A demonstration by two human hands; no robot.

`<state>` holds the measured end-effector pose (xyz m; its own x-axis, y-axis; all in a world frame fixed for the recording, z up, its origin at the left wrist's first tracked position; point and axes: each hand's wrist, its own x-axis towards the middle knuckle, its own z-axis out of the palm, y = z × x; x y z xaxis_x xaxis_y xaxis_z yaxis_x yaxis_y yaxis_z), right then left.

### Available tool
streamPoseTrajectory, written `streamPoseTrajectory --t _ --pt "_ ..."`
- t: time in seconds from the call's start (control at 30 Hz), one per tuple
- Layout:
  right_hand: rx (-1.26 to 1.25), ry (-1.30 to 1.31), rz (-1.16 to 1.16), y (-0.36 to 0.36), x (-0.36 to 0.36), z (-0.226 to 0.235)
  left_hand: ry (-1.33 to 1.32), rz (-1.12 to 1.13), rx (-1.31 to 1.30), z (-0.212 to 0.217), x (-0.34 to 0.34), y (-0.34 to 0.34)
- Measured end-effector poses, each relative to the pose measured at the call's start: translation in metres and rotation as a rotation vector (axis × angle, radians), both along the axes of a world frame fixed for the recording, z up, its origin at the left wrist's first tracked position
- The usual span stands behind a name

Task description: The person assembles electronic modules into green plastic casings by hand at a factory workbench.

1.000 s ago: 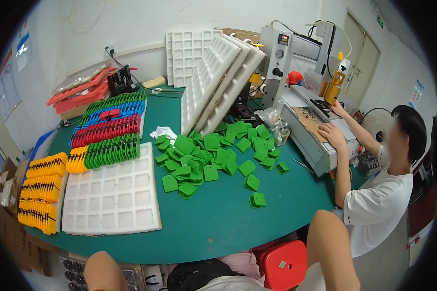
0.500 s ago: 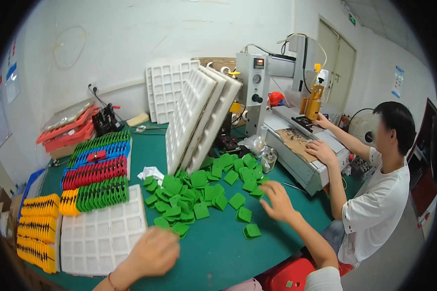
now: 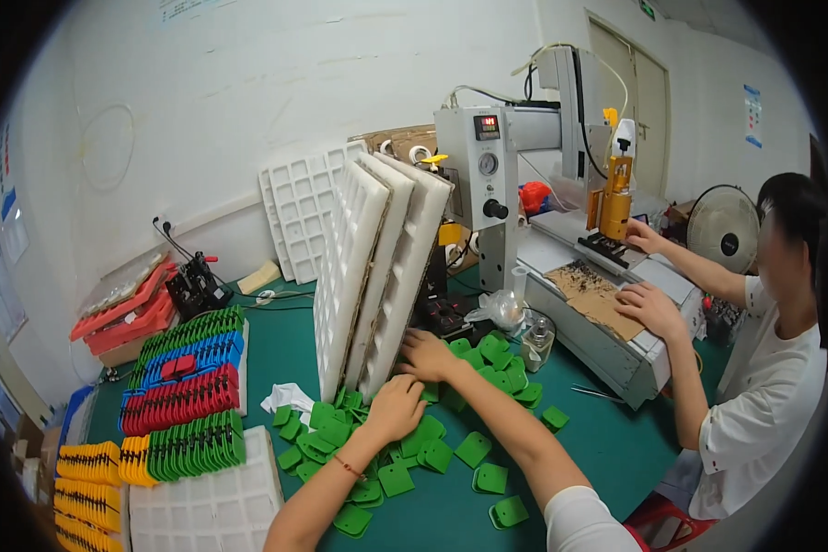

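Left hand [image 3: 394, 408] laid palm-down with fingers loosely spread on the pile of green square pieces [image 3: 405, 451] at the middle of the green desk [image 3: 607, 442], just near of the leaning white trays [image 3: 377, 267]; whether anything is pinched under it cannot be told. Right hand [image 3: 430, 355] set further right and far, fingers curled on green pieces at the foot of those trays, grip likewise not discernible. Noted around: rows of green, red, blue and yellow pieces [image 3: 189, 391] to the left, a flat white tray [image 3: 207, 506] near left, a co-worker [image 3: 764, 368] on the right with both hands at a dispensing machine [image 3: 524, 156].
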<state>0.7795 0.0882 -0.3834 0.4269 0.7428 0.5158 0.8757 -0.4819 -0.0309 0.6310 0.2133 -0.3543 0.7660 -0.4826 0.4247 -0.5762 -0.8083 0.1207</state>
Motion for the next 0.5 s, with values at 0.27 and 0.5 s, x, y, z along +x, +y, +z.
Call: streamPoseTrajectory --t 0.27,0.5 --pt "-0.258 0.457 -0.120 0.034 -0.002 -0.004 0.223 0.111 0.192 -0.010 -0.014 0.002" --pt "-0.067 0.482 0.205 -0.027 -0.058 -0.023 0.166 0.070 0.262 0.028 -0.062 -0.022"
